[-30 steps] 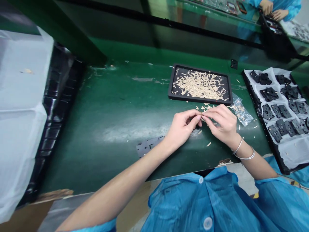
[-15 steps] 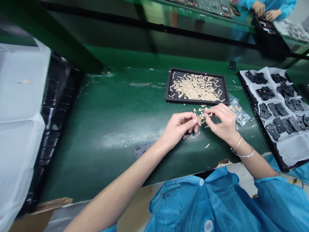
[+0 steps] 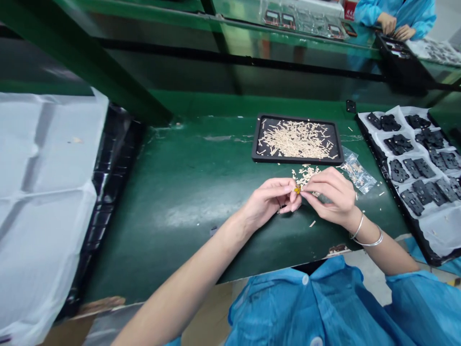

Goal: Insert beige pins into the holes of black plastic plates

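My left hand [image 3: 276, 196] pinches a small yellow piece [image 3: 297, 190] between thumb and forefinger, above the green bench. My right hand [image 3: 332, 196] is closed in a pinch right beside that piece, its fingertips meeting the piece's edge; whether it grips the piece or something tiny of its own is hidden. Just behind the fingers lies a loose heap of short pale strips [image 3: 306, 174]. Farther back, a shallow black tray [image 3: 255, 151] holds many more pale strips [image 3: 297, 139]. A dark flat part [image 3: 213, 230] shows partly behind my left forearm.
On the right, a white-lined tray [image 3: 432, 230] carries several black plastic parts [image 3: 414, 203]. A clear plastic bag [image 3: 362, 177] lies between it and my right hand. Another white-lined tray [image 3: 61, 154] stands at left. A co-worker's hands [image 3: 395, 28] are at the far right bench.
My hands have come together, and the yellow piece now shows between the fingertips. My right hand has left the pale heap. The whole view has shifted slightly.
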Motion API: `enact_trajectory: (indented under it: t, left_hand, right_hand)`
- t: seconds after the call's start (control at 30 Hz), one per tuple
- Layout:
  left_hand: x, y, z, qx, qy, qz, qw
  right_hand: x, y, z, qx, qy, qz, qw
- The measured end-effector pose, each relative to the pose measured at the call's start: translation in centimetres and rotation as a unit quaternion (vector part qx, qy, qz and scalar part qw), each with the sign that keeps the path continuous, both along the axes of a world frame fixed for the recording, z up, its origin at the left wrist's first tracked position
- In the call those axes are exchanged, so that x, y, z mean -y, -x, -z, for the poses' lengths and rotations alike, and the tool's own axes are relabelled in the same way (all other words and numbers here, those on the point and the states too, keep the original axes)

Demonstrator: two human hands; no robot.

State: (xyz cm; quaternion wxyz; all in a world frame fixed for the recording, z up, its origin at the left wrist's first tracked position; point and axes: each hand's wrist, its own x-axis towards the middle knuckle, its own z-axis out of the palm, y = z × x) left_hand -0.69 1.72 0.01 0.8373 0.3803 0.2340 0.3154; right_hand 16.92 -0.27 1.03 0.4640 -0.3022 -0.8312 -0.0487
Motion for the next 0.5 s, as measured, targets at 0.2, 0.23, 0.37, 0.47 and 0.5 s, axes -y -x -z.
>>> enact_trajectory:
  t: [0.2,0.23,0.37,0.47,0.5]
  left_hand:
    - [0.12,-0.07,0.08,-0.012,0.001,0.015,1.000]
    - [0.16,-0.12,0.13,-0.021,-0.007,0.005,1.000]
    - [0.23,-0.22,0.38,-0.065,-0.063,-0.064,0.994]
    - [0.15,-0.14,0.53,-0.096,-0.084,-0.080,0.989]
    - [0.10,-0.10,0.58,-0.102,-0.082,-0.076,0.988]
  right_hand:
    - [0.26,0.39,0.01,-0.018,0.025,-0.015,0.999]
    - [0.34,0.46,-0.04,-0.033,0.052,-0.012,0.998]
    - [0.51,0.61,-0.34,-0.132,0.263,-0.012,0.956]
    - [0.23,0.42,-0.52,-0.208,0.459,-0.055,0.862]
    - [0.07,0.33,-0.54,-0.230,0.511,-0.075,0.825]
